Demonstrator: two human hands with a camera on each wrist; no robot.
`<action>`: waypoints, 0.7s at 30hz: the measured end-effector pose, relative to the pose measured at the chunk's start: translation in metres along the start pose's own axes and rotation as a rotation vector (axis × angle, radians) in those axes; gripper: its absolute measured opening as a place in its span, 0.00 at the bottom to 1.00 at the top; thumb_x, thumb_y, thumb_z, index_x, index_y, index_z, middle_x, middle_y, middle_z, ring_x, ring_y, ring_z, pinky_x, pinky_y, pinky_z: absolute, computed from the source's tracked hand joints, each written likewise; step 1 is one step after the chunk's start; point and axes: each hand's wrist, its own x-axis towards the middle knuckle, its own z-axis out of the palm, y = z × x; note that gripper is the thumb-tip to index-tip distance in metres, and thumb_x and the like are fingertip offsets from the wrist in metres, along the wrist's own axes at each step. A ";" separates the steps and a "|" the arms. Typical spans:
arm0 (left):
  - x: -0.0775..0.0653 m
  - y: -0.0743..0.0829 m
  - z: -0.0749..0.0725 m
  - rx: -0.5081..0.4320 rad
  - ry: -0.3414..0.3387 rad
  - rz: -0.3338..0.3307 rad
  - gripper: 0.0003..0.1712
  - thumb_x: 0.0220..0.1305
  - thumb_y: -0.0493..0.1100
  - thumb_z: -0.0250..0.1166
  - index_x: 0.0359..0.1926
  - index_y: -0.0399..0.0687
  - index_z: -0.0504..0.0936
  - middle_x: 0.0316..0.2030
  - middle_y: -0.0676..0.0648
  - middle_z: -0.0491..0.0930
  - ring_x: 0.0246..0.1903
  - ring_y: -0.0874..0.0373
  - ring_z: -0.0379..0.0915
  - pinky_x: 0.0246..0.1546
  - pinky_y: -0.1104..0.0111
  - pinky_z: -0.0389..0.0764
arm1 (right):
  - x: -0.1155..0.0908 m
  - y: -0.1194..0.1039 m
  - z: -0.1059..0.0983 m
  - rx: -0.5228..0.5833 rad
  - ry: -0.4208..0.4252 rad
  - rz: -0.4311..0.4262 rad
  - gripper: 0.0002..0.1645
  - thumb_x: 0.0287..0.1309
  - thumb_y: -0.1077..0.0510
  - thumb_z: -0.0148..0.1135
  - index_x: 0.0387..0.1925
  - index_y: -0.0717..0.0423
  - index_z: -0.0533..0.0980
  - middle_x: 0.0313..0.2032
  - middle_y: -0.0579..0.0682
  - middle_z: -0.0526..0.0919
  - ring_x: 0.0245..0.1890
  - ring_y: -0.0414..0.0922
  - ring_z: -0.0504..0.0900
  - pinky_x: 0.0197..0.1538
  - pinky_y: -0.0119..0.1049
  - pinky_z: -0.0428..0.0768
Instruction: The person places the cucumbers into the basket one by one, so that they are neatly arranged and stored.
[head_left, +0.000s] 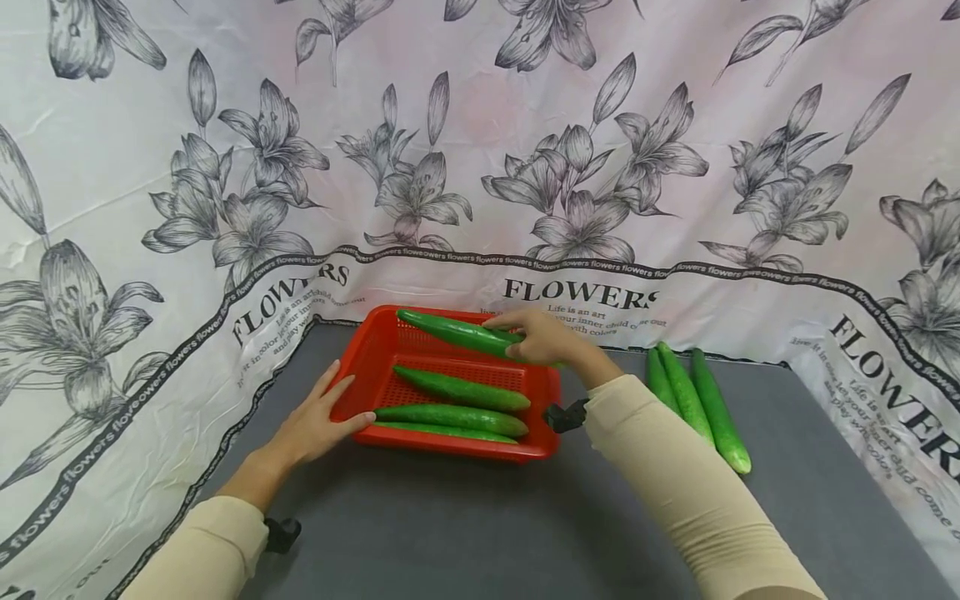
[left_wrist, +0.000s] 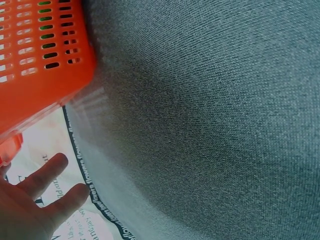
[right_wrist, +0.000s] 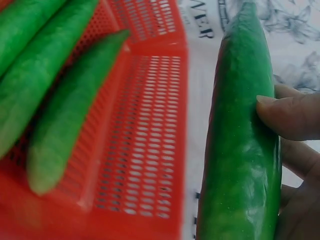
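Note:
A long green cucumber (head_left: 453, 332) is in my right hand (head_left: 551, 337), raised over the back side of a red plastic basket (head_left: 360, 354). Thumb and fingers pinch it around the middle, as the right wrist view shows of the cucumber (right_wrist: 242, 145). Inside the basket lie three more cucumbers (head_left: 461, 388), roughly side by side toward the front. My left hand (head_left: 318, 425) is at the basket's left side, fingers spread and thumb at the front left rim. In the left wrist view its fingers (left_wrist: 47, 175) stretch out below the basket's perforated wall (left_wrist: 35, 95).
Three cucumbers (head_left: 693, 400) lie together on the grey tabletop (head_left: 450, 525), right of the basket. A white cloth with printed flowers (head_left: 577, 192) hangs behind the table and along its sides, close behind the basket.

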 end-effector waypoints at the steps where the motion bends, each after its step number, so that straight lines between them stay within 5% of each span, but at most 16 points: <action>1: 0.000 0.000 0.000 -0.001 0.000 0.000 0.51 0.58 0.72 0.58 0.73 0.46 0.60 0.75 0.46 0.40 0.63 0.37 0.56 0.54 0.39 0.64 | 0.003 0.001 0.004 0.009 -0.001 0.007 0.32 0.55 0.72 0.60 0.63 0.55 0.73 0.63 0.55 0.71 0.59 0.59 0.71 0.55 0.51 0.74; 5: 0.001 0.000 0.000 -0.005 0.005 -0.002 0.51 0.58 0.72 0.58 0.73 0.47 0.60 0.75 0.47 0.40 0.63 0.37 0.56 0.54 0.39 0.64 | 0.016 0.006 0.019 0.047 0.004 0.032 0.32 0.55 0.73 0.60 0.63 0.54 0.73 0.62 0.53 0.73 0.57 0.55 0.73 0.52 0.46 0.76; 7: 0.001 0.000 0.000 -0.005 0.006 -0.006 0.51 0.58 0.72 0.58 0.73 0.47 0.60 0.75 0.47 0.40 0.63 0.37 0.57 0.54 0.39 0.64 | 0.021 0.010 0.027 0.086 0.001 0.061 0.32 0.56 0.73 0.60 0.63 0.53 0.73 0.61 0.52 0.74 0.43 0.52 0.78 0.42 0.40 0.78; 10: 0.001 0.001 0.001 -0.007 -0.001 -0.007 0.51 0.58 0.72 0.58 0.73 0.47 0.60 0.75 0.47 0.40 0.63 0.37 0.56 0.54 0.39 0.64 | 0.028 0.017 0.037 0.099 0.011 0.109 0.33 0.56 0.72 0.59 0.63 0.50 0.74 0.58 0.51 0.76 0.29 0.48 0.72 0.29 0.36 0.70; 12: 0.001 0.001 0.001 -0.010 -0.005 -0.011 0.52 0.58 0.73 0.58 0.73 0.47 0.59 0.75 0.48 0.40 0.63 0.37 0.56 0.54 0.39 0.64 | 0.032 0.022 0.044 0.090 0.027 0.137 0.33 0.56 0.72 0.60 0.63 0.48 0.74 0.57 0.51 0.76 0.28 0.48 0.70 0.27 0.37 0.66; 16: 0.000 0.001 0.000 -0.013 -0.003 -0.013 0.51 0.58 0.72 0.58 0.73 0.47 0.59 0.75 0.47 0.40 0.64 0.37 0.55 0.55 0.39 0.63 | 0.039 0.030 0.055 0.056 0.062 0.160 0.34 0.54 0.72 0.61 0.62 0.48 0.74 0.57 0.52 0.75 0.45 0.47 0.75 0.34 0.41 0.71; 21: 0.000 0.001 -0.002 -0.013 0.001 -0.014 0.52 0.58 0.72 0.58 0.73 0.47 0.59 0.75 0.47 0.40 0.64 0.37 0.55 0.55 0.38 0.63 | 0.046 0.036 0.066 0.057 0.049 0.187 0.35 0.53 0.74 0.59 0.61 0.49 0.75 0.58 0.52 0.75 0.36 0.49 0.74 0.32 0.40 0.71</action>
